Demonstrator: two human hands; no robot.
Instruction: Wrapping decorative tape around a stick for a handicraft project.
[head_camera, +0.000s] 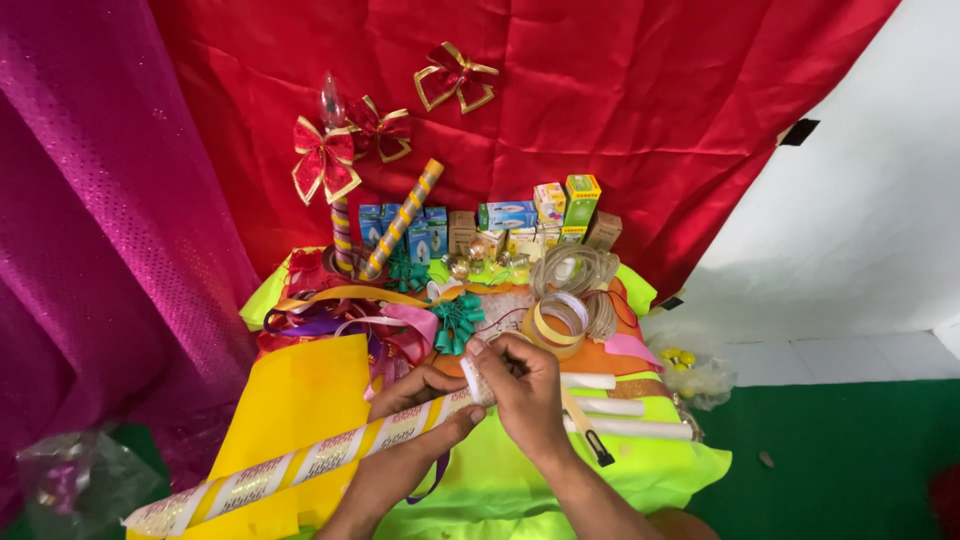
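A long stick wrapped in gold and white lace bands (300, 465) lies slanted across the table, its far end at my hands. My left hand (415, 420) grips the stick from below near that end. My right hand (525, 385) pinches a strip of white lace trim (478, 378) against the stick's tip. A green ribbon bow (457, 320) lies just beyond my hands.
Yellow paper sheets (295, 395) and a neon green cloth (500, 480) cover the table. Ribbon rolls (565, 320), white rolled sticks (625, 428), a black-tipped tool (597, 450), small boxes (520, 225), two upright wrapped sticks (400, 220) and red bows (325, 158) stand behind. Red and magenta drapes hang around.
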